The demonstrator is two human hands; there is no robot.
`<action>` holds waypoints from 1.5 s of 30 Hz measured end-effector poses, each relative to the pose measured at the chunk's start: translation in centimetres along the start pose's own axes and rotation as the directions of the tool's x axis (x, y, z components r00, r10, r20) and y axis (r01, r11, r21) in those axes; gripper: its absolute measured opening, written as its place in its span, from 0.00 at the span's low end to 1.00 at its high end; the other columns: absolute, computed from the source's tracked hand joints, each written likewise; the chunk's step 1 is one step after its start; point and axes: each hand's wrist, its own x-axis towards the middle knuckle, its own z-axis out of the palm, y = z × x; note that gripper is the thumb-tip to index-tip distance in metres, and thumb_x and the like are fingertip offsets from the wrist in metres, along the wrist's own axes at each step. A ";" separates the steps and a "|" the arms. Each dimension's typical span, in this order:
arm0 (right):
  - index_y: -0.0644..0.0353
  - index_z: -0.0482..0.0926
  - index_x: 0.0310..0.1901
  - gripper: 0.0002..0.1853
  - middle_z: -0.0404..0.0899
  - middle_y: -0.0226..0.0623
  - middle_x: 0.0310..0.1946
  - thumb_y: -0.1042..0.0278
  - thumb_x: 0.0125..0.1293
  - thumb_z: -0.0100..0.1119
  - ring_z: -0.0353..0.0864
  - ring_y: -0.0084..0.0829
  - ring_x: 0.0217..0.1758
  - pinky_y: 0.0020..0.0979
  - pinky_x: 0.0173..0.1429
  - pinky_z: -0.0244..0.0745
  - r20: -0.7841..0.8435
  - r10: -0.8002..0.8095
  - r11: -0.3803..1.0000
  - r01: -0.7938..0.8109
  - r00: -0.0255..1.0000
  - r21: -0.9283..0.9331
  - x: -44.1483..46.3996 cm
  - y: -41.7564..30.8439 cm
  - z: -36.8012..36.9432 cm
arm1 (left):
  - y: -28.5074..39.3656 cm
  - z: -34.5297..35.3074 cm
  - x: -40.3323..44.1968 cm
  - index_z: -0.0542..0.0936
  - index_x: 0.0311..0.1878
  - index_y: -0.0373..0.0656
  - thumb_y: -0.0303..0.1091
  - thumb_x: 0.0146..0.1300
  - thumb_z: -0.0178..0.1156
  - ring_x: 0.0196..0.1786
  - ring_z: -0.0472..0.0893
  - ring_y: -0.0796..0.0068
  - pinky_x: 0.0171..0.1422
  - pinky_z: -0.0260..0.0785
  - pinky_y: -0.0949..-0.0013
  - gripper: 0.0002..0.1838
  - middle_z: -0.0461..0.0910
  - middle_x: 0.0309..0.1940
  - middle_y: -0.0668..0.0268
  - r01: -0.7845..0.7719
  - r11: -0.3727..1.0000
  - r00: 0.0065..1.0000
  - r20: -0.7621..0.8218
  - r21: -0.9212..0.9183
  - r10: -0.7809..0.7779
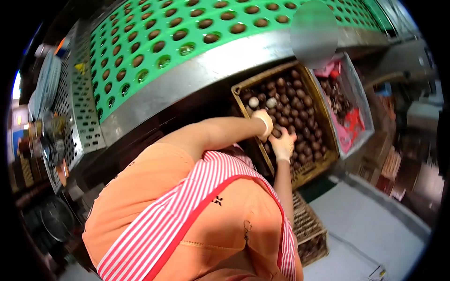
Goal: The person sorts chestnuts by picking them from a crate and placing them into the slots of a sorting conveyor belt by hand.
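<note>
Both hands reach into a yellowish plastic crate (328,122) filled with dark brown eggs (300,104). My left hand (263,123), in a pale glove, is curled at the crate's near left side; what its fingers hold, if anything, is hidden. Close beside it, my right hand (283,146), also gloved, has its fingers bent around a brown egg (276,133). Two whitish eggs, one of them a pale egg (253,102), lie among the dark ones just beyond my left hand.
Beyond a metal ledge (197,68) lies a green perforated panel (154,21) with brown eggs in many holes; several nearer holes hold none. Right of the crate stands a grey bin (360,100) with red and pink plastic and brown bits. Another crate (311,227) sits lower, near the floor (365,220).
</note>
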 end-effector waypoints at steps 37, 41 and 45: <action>0.49 0.79 0.49 0.19 0.70 0.52 0.54 0.72 0.53 0.61 0.79 0.54 0.51 0.49 0.52 0.77 0.343 -0.741 0.451 0.807 0.577 -0.382 2.2 -43.4 12.5 | -30.6 28.2 -33.5 0.80 0.56 0.54 0.46 0.66 0.56 0.54 0.75 0.50 0.58 0.71 0.53 0.17 0.77 0.53 0.59 0.557 0.323 -0.102 -0.449 -0.765 -0.888; 0.45 0.77 0.55 0.20 0.72 0.50 0.58 0.72 0.61 0.52 0.80 0.52 0.53 0.50 0.52 0.76 0.385 -0.685 0.374 0.753 0.618 -0.542 2.8 -44.8 12.0 | -28.4 27.6 -35.7 0.78 0.58 0.55 0.42 0.64 0.59 0.55 0.73 0.54 0.60 0.69 0.53 0.18 0.73 0.53 0.62 0.443 0.303 0.092 -0.294 -0.843 -0.952; 0.36 0.67 0.68 0.31 0.74 0.48 0.57 0.72 0.62 0.49 0.80 0.50 0.54 0.49 0.54 0.75 0.480 -0.656 0.276 0.777 0.582 -0.565 5.6 -43.6 11.0 | -28.3 28.9 -35.4 0.78 0.57 0.53 0.37 0.61 0.62 0.52 0.75 0.54 0.57 0.71 0.54 0.19 0.74 0.50 0.59 0.490 0.407 0.021 -0.457 -0.771 -0.889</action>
